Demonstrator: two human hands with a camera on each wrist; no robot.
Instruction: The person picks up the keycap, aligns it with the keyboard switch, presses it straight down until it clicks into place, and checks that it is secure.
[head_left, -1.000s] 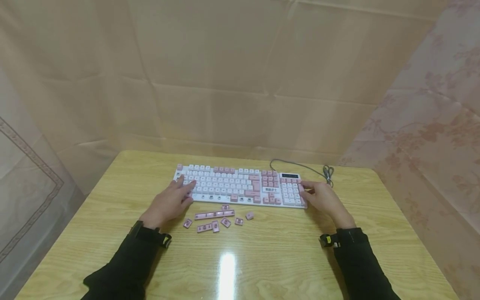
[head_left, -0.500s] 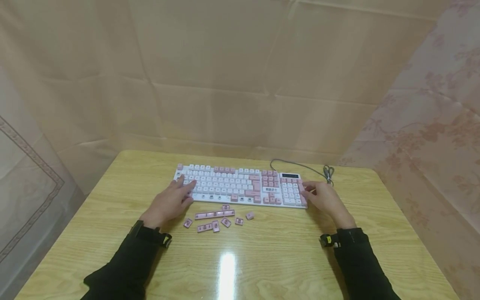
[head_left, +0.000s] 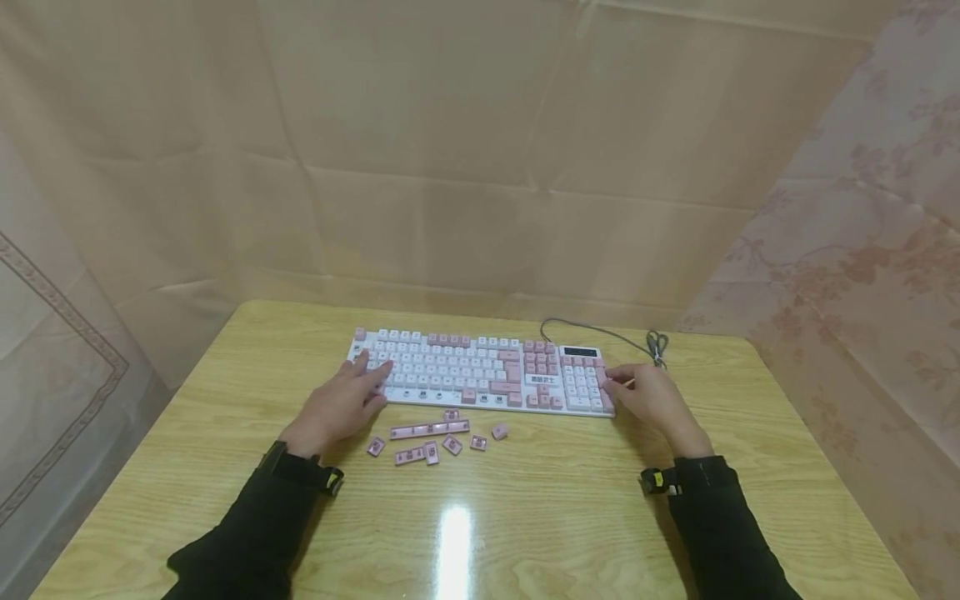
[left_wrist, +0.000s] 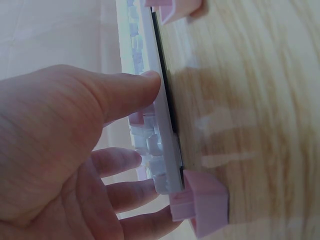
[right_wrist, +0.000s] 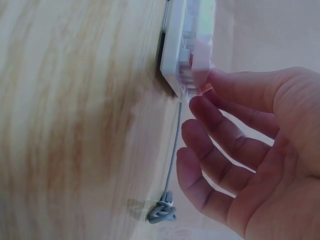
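Note:
A white and pink keyboard (head_left: 442, 371) lies across the table, with bare key switches (head_left: 423, 393) showing in its bottom row. My left hand (head_left: 330, 408) rests at its left end, fingers spread over the keys. In the left wrist view the thumb (left_wrist: 145, 86) touches the front edge. At the number pad's right side, my right hand (head_left: 651, 396) pinches a pink keycap (right_wrist: 203, 52) between thumb and index finger. Its other fingers curve loosely below in the right wrist view. In front of the keyboard lie a long pink spacebar (head_left: 429, 429) and several smaller pink keycaps (head_left: 452, 444).
Behind the keyboard a grey cable (head_left: 600, 330) runs to a tied bundle (head_left: 656, 346) at the right. The yellow wood-grain table (head_left: 555, 517) ends at a beige cloth (head_left: 420, 183) hanging at the back.
The right hand shifts very slightly at the keyboard's right edge. The left hand, the keyboard and the loose keycaps stay in place.

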